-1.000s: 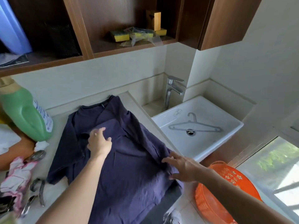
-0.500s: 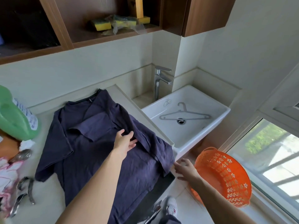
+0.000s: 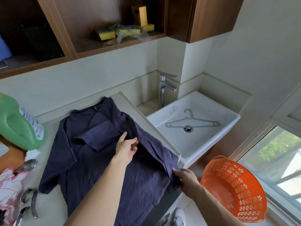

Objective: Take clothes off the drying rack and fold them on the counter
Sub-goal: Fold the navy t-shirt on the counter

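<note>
- Pale counter [image 3: 53, 207] just left of the white sink [image 3: 228, 126], wooden shelves [image 3: 114, 48] above
- Navy shirt [image 3: 78, 160] lies spread on it, beside the sink
- Left hand [image 3: 127, 148] rests on a shirt fold; whether it grips, I cannot tell
- Right hand [image 3: 186, 179] pinches the hem before the sink
- Grey hanger [image 3: 192, 123] lies inside the sink, orange basket [image 3: 236, 188] stands tilted in front of it

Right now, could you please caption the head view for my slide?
Left hand holds a fold of the navy shirt on the counter while the right hand grips its edge.
</note>
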